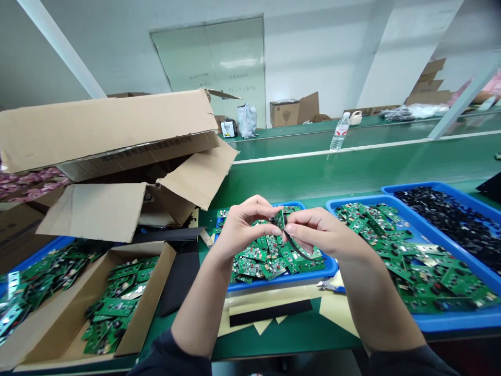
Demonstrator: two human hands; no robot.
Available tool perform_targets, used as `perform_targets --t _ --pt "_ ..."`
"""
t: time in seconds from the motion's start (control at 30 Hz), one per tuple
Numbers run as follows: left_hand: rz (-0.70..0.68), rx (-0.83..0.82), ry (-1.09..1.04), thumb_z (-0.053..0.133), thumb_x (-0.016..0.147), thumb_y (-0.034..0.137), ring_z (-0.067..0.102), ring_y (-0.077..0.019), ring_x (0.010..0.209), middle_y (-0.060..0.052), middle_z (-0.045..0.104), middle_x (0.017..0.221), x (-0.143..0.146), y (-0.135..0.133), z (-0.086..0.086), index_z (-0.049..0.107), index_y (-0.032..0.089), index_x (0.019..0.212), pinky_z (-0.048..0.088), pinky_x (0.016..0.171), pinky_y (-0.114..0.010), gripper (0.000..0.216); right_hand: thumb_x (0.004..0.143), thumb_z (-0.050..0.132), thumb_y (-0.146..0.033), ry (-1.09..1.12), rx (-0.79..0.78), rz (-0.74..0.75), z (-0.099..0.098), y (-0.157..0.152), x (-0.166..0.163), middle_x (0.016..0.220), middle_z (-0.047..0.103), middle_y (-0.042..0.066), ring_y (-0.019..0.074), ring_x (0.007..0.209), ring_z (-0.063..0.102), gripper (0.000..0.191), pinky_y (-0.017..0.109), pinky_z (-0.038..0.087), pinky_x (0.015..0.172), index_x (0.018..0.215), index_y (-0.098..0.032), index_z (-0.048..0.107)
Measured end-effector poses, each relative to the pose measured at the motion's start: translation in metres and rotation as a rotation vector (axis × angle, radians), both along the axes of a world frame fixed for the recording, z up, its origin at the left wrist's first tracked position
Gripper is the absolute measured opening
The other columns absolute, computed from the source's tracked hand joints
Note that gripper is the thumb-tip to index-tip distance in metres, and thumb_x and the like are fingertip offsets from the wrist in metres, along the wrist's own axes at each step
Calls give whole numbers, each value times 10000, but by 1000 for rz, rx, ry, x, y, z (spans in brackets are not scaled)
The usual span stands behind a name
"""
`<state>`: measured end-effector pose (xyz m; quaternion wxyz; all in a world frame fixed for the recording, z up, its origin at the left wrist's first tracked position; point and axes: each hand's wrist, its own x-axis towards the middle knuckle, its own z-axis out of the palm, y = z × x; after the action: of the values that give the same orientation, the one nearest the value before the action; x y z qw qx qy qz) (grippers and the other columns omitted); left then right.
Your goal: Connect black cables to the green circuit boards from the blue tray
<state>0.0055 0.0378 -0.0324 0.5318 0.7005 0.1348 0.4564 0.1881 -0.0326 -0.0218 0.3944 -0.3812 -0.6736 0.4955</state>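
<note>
Between my two hands, above a blue tray, is a small green circuit board (279,218), turned nearly edge-on. My left hand (240,230) pinches its left side between thumb and fingers. My right hand (323,230) is closed at the board's right edge, its fingertips pinching a thin black strip (296,248) that curves down below them. Whether the strip touches the board is hidden by the fingertips. Under my hands, the blue tray (270,282) holds many loose green circuit boards (254,266).
A black bar (270,312) lies on yellowish paper (340,313), near blue-handled cutters (331,286). To the right stand a tray of boards (462,321) and a tray of black parts (434,185). Leftward are a carton with boards (156,292) and large open boxes (109,125). A bottle (340,131) stands behind.
</note>
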Motion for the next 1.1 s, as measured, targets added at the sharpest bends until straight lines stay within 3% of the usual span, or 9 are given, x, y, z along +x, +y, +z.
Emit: perform_targets --t 0.23,0.33,0.47,0.57,0.73,0.93,1.1 --pt "-27 -5 97 825 681 323 593 -104 675 -10 572 789 1 -5 1 769 268 976 528 599 -235 305 806 527 -338 16 103 -147 3 3 -7 479 400 -46 77 456 332 322 222 258 440 530 -193 447" --pt "50 143 170 729 791 362 569 -117 706 -28 573 785 3 -9 3 759 238 1023 504 605 -230 264 790 513 -351 47 149 -261 -2 5 -13 481 413 -43 82 454 343 301 226 266 443 539 -198 449" --pt "174 380 306 576 915 287 584 -150 830 -58 611 866 5 -16 7 743 218 1053 508 770 -281 227 753 510 -328 58 235 -439 -9 8 -21 474 394 -46 78 444 326 272 229 258 440 524 -203 430" --pt "216 476 367 498 953 248 586 -153 839 -64 606 880 7 -21 9 727 194 1054 504 780 -277 255 733 498 -322 43 247 -521 -11 9 -23 460 361 -50 73 432 288 266 227 224 425 510 -207 408" --pt "250 557 419 449 967 224 577 -153 807 -61 591 862 11 -23 7 708 173 1000 499 755 -268 266 691 481 -311 -4 250 -543 -12 11 -22 437 354 -48 73 417 278 251 232 209 417 478 -211 392" --pt "284 523 427 444 951 184 574 -143 756 -54 596 819 13 -25 7 679 150 824 475 696 -241 269 658 497 -295 -44 253 -587 -14 16 -21 434 323 -55 70 432 267 268 235 203 430 456 -213 343" --pt "336 417 364 452 941 172 560 -127 685 -23 588 718 10 -26 12 626 151 750 445 623 -219 259 777 539 -316 -6 167 -406 -8 13 -2 498 473 -34 94 461 420 215 234 343 458 602 -195 504"
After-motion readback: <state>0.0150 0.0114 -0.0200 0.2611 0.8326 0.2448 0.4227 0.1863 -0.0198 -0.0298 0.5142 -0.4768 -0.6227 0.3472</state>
